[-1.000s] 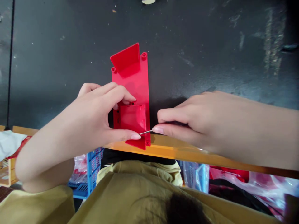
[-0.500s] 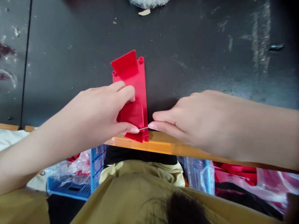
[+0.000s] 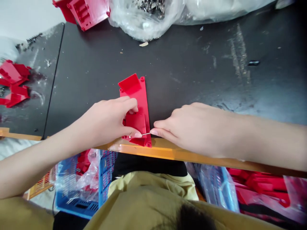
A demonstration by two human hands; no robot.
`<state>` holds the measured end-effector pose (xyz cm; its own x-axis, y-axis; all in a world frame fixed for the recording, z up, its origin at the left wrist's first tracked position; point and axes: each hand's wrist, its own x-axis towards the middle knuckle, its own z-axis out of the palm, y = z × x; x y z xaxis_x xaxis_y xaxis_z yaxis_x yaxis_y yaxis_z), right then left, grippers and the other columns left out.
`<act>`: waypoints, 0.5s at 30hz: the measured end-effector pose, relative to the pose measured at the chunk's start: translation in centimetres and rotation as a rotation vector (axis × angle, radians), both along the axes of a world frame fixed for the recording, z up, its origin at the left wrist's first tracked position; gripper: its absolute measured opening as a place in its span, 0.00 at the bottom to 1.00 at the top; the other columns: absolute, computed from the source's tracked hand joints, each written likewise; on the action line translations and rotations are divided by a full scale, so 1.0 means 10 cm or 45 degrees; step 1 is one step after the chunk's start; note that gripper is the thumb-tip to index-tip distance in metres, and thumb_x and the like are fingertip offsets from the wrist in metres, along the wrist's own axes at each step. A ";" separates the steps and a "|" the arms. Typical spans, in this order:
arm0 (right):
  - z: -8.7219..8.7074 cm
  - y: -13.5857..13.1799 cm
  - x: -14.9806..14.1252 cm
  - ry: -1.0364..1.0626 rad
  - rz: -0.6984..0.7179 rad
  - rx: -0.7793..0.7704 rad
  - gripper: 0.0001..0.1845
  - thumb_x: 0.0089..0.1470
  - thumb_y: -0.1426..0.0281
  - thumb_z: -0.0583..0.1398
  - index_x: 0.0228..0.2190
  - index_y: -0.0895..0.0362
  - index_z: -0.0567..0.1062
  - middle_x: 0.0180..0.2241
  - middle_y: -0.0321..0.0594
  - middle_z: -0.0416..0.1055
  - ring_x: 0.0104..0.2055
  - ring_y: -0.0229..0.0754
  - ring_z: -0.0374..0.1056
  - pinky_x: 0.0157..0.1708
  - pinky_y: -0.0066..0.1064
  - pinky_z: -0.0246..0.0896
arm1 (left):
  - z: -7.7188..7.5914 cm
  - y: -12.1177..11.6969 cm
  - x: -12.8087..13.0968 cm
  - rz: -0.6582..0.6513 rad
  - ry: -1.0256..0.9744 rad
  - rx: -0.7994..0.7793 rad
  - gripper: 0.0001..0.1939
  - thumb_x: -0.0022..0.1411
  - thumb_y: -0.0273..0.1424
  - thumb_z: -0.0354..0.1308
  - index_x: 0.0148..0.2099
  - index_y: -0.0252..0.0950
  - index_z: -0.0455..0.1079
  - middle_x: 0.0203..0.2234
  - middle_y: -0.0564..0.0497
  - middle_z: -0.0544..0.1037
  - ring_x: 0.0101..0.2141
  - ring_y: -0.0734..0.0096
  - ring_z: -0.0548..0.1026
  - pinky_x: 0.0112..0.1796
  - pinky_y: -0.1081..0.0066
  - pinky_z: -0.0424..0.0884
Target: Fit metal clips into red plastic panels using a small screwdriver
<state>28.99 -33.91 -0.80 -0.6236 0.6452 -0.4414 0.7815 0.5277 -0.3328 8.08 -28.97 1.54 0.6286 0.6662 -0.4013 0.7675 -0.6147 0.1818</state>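
At the six-o'clock edge of the black surface (image 3: 182, 80), the long red plastic panel (image 3: 142, 95) is gripped by the left hand (image 3: 114, 118) from nine o'clock; the thin metal rod (image 3: 146, 134), pinched by the right hand (image 3: 189, 129) at three, is best guided steadily.

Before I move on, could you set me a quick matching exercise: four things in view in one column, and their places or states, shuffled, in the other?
Things
1. Left hand
2. Right hand
3. Open clear bag
4. Blue crate on the left

Places and states
A. Below the near edge of the table
B. Pinching a thin metal rod between thumb and finger
C. On the far side of the table, with small dark pieces inside
D. Lying over the red part, thumb at the rod's tip

Pairs: 1-D, 2-B, 3-C, 4-A
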 end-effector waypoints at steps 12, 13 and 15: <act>0.11 0.14 0.05 0.078 -0.054 -0.216 0.24 0.68 0.62 0.46 0.37 0.51 0.81 0.22 0.37 0.74 0.22 0.38 0.67 0.27 0.33 0.50 | 0.08 -0.04 0.04 0.003 0.055 -0.055 0.21 0.51 0.45 0.68 0.41 0.40 0.67 0.38 0.48 0.77 0.32 0.58 0.75 0.31 0.65 0.64; 0.10 0.13 0.05 0.071 -0.049 -0.208 0.24 0.68 0.62 0.46 0.37 0.51 0.81 0.22 0.37 0.74 0.23 0.38 0.67 0.27 0.33 0.50 | 0.08 -0.04 0.05 -0.011 0.058 -0.045 0.22 0.51 0.45 0.68 0.41 0.40 0.67 0.38 0.48 0.76 0.33 0.58 0.75 0.31 0.65 0.64; 0.08 0.11 0.04 0.049 -0.045 -0.182 0.24 0.68 0.61 0.46 0.37 0.52 0.81 0.22 0.37 0.73 0.23 0.39 0.68 0.27 0.33 0.51 | 0.08 -0.03 0.05 -0.037 0.070 -0.047 0.22 0.52 0.46 0.67 0.42 0.39 0.66 0.38 0.49 0.76 0.34 0.58 0.75 0.32 0.64 0.64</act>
<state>29.38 -32.82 -0.03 -0.6201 0.5992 -0.5065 0.7838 0.4453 -0.4328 8.60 -29.29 2.30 0.6240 0.6320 -0.4596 0.7586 -0.6309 0.1625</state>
